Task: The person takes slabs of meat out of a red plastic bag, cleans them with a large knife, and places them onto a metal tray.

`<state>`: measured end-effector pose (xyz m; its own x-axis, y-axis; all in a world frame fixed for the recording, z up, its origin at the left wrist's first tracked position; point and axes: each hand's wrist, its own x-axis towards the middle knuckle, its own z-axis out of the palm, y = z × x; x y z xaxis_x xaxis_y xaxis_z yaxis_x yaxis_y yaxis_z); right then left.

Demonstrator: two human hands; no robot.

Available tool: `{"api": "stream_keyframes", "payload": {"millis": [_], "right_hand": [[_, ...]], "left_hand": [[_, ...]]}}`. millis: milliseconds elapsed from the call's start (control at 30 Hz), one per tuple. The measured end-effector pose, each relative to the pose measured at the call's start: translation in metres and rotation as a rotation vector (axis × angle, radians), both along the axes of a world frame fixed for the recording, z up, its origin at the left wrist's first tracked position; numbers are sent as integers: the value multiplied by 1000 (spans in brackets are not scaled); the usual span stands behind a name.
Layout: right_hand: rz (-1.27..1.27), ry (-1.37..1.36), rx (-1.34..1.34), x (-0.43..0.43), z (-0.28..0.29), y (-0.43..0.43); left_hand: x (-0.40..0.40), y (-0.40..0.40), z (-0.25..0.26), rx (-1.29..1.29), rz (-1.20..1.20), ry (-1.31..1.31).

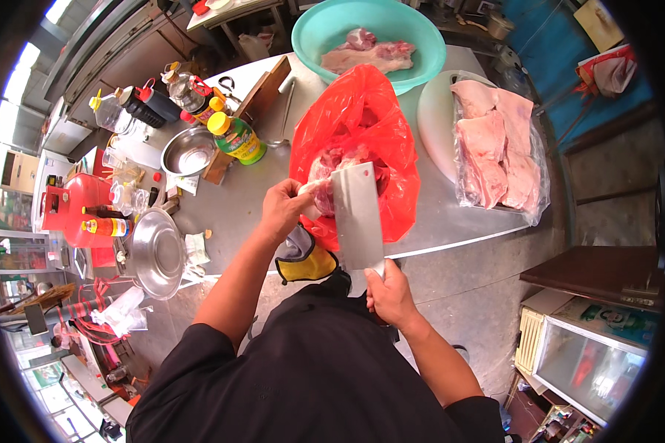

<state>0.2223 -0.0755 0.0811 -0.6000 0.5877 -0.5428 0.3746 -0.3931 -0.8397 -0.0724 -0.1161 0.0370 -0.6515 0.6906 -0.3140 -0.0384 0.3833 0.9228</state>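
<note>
My right hand [389, 292] grips the handle of a broad cleaver [358, 213], its blade angled up and away from me. With my left hand [286, 206] I pinch the edge of a piece of raw meat [323, 195] beside the blade. The cleaver hides part of that meat, so I cannot tell whether its edge touches it. Under both lies an opened red plastic bag [354, 105] with more raw meat inside, spread on the metal table [288, 160]. A grey and yellow cloth [308, 264] hangs at the table's near edge.
Beyond the bag stands a turquoise basin [369, 14] holding meat. On the right, skin-on meat slabs [496, 144] lie on clear plastic over a round white board [433, 122]. Leftward are a green bottle [238, 137], steel bowls [158, 252], a wooden block [263, 88] and a red jerrycan [83, 202].
</note>
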Motion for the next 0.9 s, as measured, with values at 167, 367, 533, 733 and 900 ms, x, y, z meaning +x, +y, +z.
{"api": "stream_keyframes", "payload": {"millis": [167, 367, 533, 733, 900], "right_hand": [[-3, -7, 291, -46, -60, 2], [26, -71, 558, -44, -86, 3], [276, -284, 28, 32, 11, -6], [-14, -86, 92, 31, 25, -7], [-44, -26, 47, 26, 14, -10]], "left_hand": [[14, 2, 5, -17, -127, 140], [8, 7, 15, -1, -81, 209], [-26, -27, -26, 142, 143, -118], [-17, -27, -43, 210, 122, -367], [-15, 1, -55, -57, 20, 8]]}}
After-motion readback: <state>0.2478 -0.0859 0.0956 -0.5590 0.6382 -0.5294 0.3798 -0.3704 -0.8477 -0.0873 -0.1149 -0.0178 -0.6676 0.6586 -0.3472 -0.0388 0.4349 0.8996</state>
